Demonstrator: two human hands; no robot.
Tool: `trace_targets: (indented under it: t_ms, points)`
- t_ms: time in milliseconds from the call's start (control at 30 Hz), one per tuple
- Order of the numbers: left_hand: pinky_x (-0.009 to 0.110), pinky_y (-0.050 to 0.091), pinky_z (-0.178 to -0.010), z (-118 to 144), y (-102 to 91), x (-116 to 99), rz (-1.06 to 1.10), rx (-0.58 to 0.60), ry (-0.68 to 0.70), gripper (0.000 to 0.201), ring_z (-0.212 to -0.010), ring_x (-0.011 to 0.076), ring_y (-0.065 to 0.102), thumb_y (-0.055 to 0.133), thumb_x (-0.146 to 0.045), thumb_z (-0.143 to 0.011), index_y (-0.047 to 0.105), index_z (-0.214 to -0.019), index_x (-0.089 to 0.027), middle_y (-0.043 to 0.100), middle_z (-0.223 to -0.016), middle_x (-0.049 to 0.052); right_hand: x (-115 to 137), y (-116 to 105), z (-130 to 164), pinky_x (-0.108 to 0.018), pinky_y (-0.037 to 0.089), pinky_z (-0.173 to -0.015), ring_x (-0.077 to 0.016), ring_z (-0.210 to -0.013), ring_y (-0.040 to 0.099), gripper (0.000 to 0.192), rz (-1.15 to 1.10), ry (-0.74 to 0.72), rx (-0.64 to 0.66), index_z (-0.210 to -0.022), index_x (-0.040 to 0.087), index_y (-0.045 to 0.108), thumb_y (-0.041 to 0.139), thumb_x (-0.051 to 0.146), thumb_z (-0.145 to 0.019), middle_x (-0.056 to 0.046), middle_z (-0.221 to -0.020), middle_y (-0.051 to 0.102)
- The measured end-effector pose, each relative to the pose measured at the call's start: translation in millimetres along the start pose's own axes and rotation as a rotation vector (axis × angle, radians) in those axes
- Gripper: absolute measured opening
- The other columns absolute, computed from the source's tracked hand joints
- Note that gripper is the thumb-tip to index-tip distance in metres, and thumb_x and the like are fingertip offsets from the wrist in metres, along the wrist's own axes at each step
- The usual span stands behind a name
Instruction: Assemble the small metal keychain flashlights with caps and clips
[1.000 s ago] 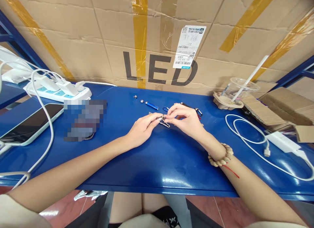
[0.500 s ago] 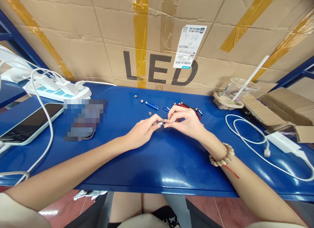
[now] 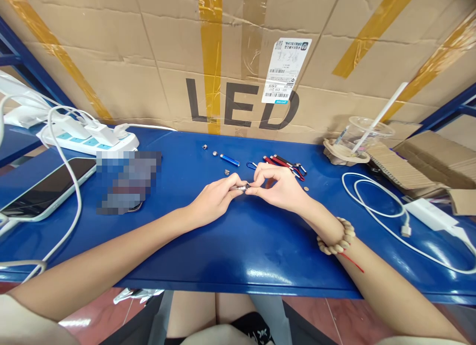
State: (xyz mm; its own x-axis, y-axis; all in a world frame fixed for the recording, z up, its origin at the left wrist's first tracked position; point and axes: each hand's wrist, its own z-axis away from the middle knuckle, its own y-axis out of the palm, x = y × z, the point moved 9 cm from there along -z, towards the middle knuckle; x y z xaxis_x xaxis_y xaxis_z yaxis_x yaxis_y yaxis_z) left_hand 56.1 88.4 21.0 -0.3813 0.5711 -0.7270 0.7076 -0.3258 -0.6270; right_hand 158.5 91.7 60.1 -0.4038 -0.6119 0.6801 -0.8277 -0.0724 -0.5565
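Observation:
My left hand (image 3: 211,202) is closed, its thumb and fingers pinching a slim silver metal cylinder (image 3: 242,188) above the table. The thumb and forefinger of my right hand (image 3: 284,189) pinch the cylinder's right end, which they partly hide. Just beyond the hands lie a blue metal tube (image 3: 230,160) and small silver metal pieces (image 3: 214,153), one of them a coiled-looking bit (image 3: 226,172). Behind my right hand are red and black tubes with carabiner clips (image 3: 284,162). A tiny round disc (image 3: 306,189) rests beside my right wrist.
A large cardboard box (image 3: 167,62) stands along the back of the blue table (image 3: 238,251). At left are a power strip (image 3: 122,145), a phone (image 3: 48,189) and a blurred-out object (image 3: 128,182). At right are a plastic cup (image 3: 357,137), a white cable (image 3: 372,211) and an opened carton (image 3: 439,156).
The cylinder has turned slightly between my hands, and my right fingers have shifted a little left at its end. The small disc by my right wrist now shows.

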Motion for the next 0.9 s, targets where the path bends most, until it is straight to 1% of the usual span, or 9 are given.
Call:
trace_targets:
  t_ms: [100,200,300,433,567,667,767,900]
  points:
    - [0.027,0.046,-0.080,0,-1.8,0,-0.025,-0.027,0.006,0.014,-0.095,0.0171,0.062,0.038,-0.028,-0.091,0.045,-0.081,-0.020,0.066,-0.103,0.003,-3,2,1,-0.024,0.037,-0.053,-0.0101,-0.057,0.047,0.027,-0.008,0.049,-0.002,-0.051,0.017,0.053,0.070,0.026,-0.070,0.001,-0.058,0.052]
    - [0.027,0.046,-0.082,0,-3.0,-2,-0.036,-0.050,0.026,0.013,-0.095,0.0170,0.062,0.039,-0.026,-0.091,0.046,-0.081,-0.020,0.066,-0.102,0.004,-5,4,0,-0.024,0.037,-0.053,-0.0094,-0.055,0.046,0.027,-0.047,0.111,0.014,-0.050,0.016,0.052,0.069,0.026,-0.069,0.001,-0.056,0.051]
    - [0.029,0.047,-0.084,0,-4.5,-3,-0.056,-0.077,0.038,0.012,-0.095,0.0174,0.061,0.041,-0.024,-0.090,0.048,-0.081,-0.020,0.067,-0.100,0.005,-12,6,0,-0.024,0.037,-0.051,-0.0085,-0.053,0.045,0.027,-0.102,0.222,0.039,-0.050,0.016,0.052,0.068,0.029,-0.068,0.001,-0.056,0.051]
    - [0.029,0.048,-0.082,0,-7.3,-3,-0.090,-0.120,0.041,0.012,-0.093,0.0177,0.062,0.042,-0.024,-0.090,0.050,-0.082,-0.019,0.068,-0.098,0.005,-24,10,4,-0.023,0.035,-0.048,-0.0081,-0.050,0.044,0.032,-0.193,0.390,0.049,-0.050,0.016,0.050,0.073,0.035,-0.062,0.001,-0.053,0.054]
    - [0.029,0.048,-0.081,0,-8.0,-4,-0.110,-0.136,0.036,0.013,-0.092,0.0171,0.061,0.042,-0.024,-0.090,0.051,-0.082,-0.020,0.068,-0.097,0.004,-33,13,7,-0.022,0.032,-0.044,-0.0073,-0.046,0.042,0.037,-0.250,0.496,0.054,-0.051,0.015,0.052,0.077,0.042,-0.055,0.001,-0.050,0.054]
    - [0.028,0.047,-0.080,0,-8.2,-3,-0.121,-0.140,0.022,0.014,-0.091,0.0169,0.061,0.041,-0.023,-0.090,0.054,-0.084,-0.020,0.068,-0.097,0.004,-37,13,9,-0.021,0.033,-0.042,-0.0072,-0.044,0.044,0.039,-0.267,0.543,0.043,-0.052,0.015,0.052,0.079,0.044,-0.052,0.002,-0.049,0.055]
    - [0.027,0.047,-0.081,-1,-8.5,-3,-0.108,-0.141,0.016,0.016,-0.090,0.0163,0.061,0.041,-0.023,-0.090,0.056,-0.092,-0.020,0.067,-0.096,0.004,-38,13,9,-0.021,0.035,-0.041,-0.0075,-0.044,0.046,0.041,-0.276,0.562,0.032,-0.052,0.015,0.053,0.080,0.045,-0.050,0.001,-0.049,0.056]
    - [0.027,0.046,-0.081,0,-8.2,-3,-0.074,-0.116,-0.008,0.020,-0.088,0.0158,0.061,0.040,-0.025,-0.091,0.056,-0.102,-0.020,0.066,-0.097,0.003,-40,13,9,-0.020,0.036,-0.041,-0.0074,-0.043,0.047,0.041,-0.282,0.571,0.032,-0.052,0.014,0.055,0.079,0.048,-0.050,0.000,-0.048,0.057]
